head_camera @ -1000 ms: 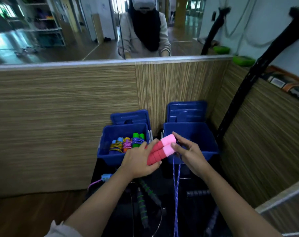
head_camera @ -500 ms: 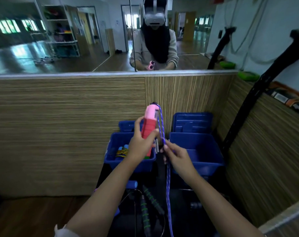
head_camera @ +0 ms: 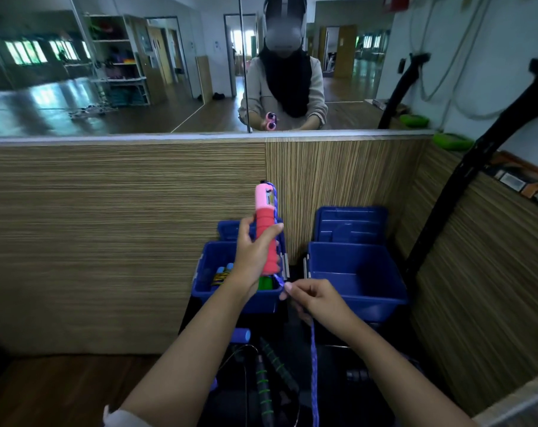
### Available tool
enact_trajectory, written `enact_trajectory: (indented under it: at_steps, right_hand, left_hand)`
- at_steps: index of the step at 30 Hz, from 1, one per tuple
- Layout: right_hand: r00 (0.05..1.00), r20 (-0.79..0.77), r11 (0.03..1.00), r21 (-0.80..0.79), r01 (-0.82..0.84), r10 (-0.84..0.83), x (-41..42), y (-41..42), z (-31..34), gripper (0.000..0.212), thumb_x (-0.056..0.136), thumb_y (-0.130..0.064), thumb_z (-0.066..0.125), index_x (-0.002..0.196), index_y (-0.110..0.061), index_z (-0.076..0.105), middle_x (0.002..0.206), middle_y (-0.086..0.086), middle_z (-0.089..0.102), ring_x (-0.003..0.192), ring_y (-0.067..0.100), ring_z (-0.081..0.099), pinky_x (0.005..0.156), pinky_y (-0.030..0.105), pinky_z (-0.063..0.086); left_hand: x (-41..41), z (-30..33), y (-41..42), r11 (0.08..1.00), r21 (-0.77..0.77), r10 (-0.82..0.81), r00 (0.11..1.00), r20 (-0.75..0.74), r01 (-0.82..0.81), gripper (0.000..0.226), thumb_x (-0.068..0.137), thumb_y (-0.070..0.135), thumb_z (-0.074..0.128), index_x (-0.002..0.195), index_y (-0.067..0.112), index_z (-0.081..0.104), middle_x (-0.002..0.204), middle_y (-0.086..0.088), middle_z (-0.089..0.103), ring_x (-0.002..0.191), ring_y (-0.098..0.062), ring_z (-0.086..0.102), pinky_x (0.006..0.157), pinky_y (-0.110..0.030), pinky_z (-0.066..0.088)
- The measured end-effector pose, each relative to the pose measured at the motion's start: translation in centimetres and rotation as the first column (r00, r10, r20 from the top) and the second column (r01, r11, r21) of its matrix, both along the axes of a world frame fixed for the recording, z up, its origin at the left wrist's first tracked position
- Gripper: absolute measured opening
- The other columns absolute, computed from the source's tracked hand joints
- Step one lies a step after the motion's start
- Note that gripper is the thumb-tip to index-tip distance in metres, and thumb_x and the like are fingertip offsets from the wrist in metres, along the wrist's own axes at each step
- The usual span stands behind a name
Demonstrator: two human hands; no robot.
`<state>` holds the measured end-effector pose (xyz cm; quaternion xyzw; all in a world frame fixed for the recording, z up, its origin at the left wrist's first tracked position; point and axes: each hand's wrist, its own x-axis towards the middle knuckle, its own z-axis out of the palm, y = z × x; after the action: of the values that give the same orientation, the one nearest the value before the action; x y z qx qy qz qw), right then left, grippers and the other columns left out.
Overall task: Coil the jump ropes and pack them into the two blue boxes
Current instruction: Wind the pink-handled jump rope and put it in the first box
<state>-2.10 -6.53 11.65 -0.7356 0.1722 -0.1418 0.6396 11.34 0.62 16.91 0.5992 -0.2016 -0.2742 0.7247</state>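
My left hand (head_camera: 255, 257) grips the pink and red jump rope handles (head_camera: 265, 217) upright above the left blue box (head_camera: 230, 298). Its purple cord (head_camera: 314, 365) runs down the handles' side, loops under them and passes through my right hand (head_camera: 315, 298), which pinches it just below the handles. The cord then hangs down to the dark surface. The left blue box holds several coiled ropes, partly hidden by my left hand. The right blue box (head_camera: 357, 272) looks empty inside.
Both box lids (head_camera: 350, 223) lean against the striped wood wall behind. Loose ropes with black and green handles (head_camera: 269, 374) and a blue handle (head_camera: 241, 335) lie on the dark surface below my arms. A black slanted bar (head_camera: 464, 155) stands at the right. A mirror above reflects a person.
My left hand turned the handles from lying flat to upright and raised them. My right hand slid down along the purple cord to below the handles. The camera tilted up.
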Motion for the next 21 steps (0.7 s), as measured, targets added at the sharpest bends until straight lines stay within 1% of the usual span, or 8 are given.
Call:
enact_trajectory:
  at_steps: [3,5,7,10,13,15,18,21]
  right_hand:
    - [0.998,-0.040,0.993,-0.108,-0.046,0.041,-1.4,-1.4,0.5,0.024,0.095,-0.027,0.054,0.093,-0.008,0.069,0.053,-0.010,0.042,0.045,0.005,0.035,0.047,0.021,0.029]
    - [0.990,-0.115,0.941,-0.320,-0.113,0.080,-2.1,-2.9,1.5,0.015,0.091,-0.031,0.060,0.089,-0.021,0.071,0.064,-0.008,0.056,0.059,0.001,0.048,0.059,0.022,0.039]
    - [0.984,-0.160,0.895,-0.425,-0.136,0.074,-3.1,-4.3,2.9,0.009,0.089,-0.032,0.062,0.084,-0.030,0.071,0.073,-0.001,0.065,0.069,0.002,0.053,0.067,0.029,0.043]
    - [0.989,-0.145,0.851,-0.516,-0.100,0.028,-4.7,-5.8,5.7,0.008,0.088,-0.033,0.063,0.085,-0.032,0.071,0.079,0.002,0.069,0.069,0.007,0.057,0.068,0.034,0.047]
    - [0.997,-0.058,0.792,-0.606,-0.079,0.055,-4.6,-6.1,8.7,0.007,0.088,-0.026,0.064,0.086,-0.029,0.070,0.080,0.005,0.068,0.075,0.023,0.061,0.071,0.037,0.047]
    - [0.997,0.020,0.777,-0.628,-0.043,0.071,-3.8,-6.0,10.4,0.014,0.087,-0.020,0.065,0.083,-0.033,0.068,0.079,0.001,0.067,0.075,0.016,0.060,0.070,0.032,0.045]
    - [0.993,0.049,0.794,-0.606,-0.056,0.107,-2.3,-6.2,12.2,0.008,0.087,-0.016,0.065,0.085,-0.023,0.070,0.085,0.004,0.069,0.080,0.018,0.063,0.076,0.034,0.047]
    - [0.976,0.032,0.871,-0.458,-0.176,0.214,-0.7,-5.9,12.7,0.013,0.084,-0.025,0.066,0.090,-0.016,0.072,0.090,0.013,0.070,0.081,0.023,0.063,0.079,0.037,0.049]
  left_hand:
    - [1.9,0.4,0.8,0.994,0.083,0.040,0.954,0.298,-0.068,0.039,0.081,0.027,0.076,0.113,0.028,0.052,0.085,0.000,0.061,0.062,-0.011,0.056,0.056,-0.026,0.048]
    - [3.2,0.4,1.8,0.972,0.190,0.017,0.850,0.527,-0.137,0.048,0.078,0.035,0.079,0.118,0.034,0.053,0.091,0.011,0.063,0.071,-0.002,0.059,0.067,-0.020,0.046]
    - [4.8,0.5,3.2,0.942,0.276,-0.033,0.767,0.641,-0.190,0.058,0.073,0.048,0.079,0.123,0.037,0.052,0.092,0.015,0.064,0.075,-0.001,0.060,0.070,-0.019,0.043]
    - [7.1,0.5,5.2,0.893,0.400,-0.202,0.614,0.763,-0.204,0.084,0.056,0.080,0.063,0.129,0.040,0.052,0.100,0.007,0.067,0.082,-0.013,0.063,0.073,-0.023,0.045]
    - [6.4,0.4,6.1,0.781,0.608,-0.539,0.339,0.771,-0.143,0.102,0.050,0.101,0.037,0.135,0.045,0.045,0.106,0.007,0.062,0.091,-0.016,0.061,0.080,-0.027,0.047]
    - [4.4,0.8,6.2,0.737,0.663,-0.644,0.159,0.748,-0.134,0.097,0.054,0.100,0.029,0.138,0.052,0.037,0.101,0.009,0.056,0.086,-0.016,0.061,0.075,-0.026,0.045]
    - [1.6,1.4,6.6,0.814,0.574,-0.577,-0.016,0.816,-0.086,0.090,0.063,0.091,0.041,0.140,0.046,0.029,0.098,0.005,0.060,0.077,-0.018,0.064,0.069,-0.029,0.049]
    - [-0.5,2.6,7.0,0.876,0.481,-0.483,-0.047,0.874,-0.040,0.107,0.061,0.083,0.056,0.146,0.027,0.024,0.107,0.002,0.068,0.085,-0.020,0.067,0.072,-0.028,0.048]
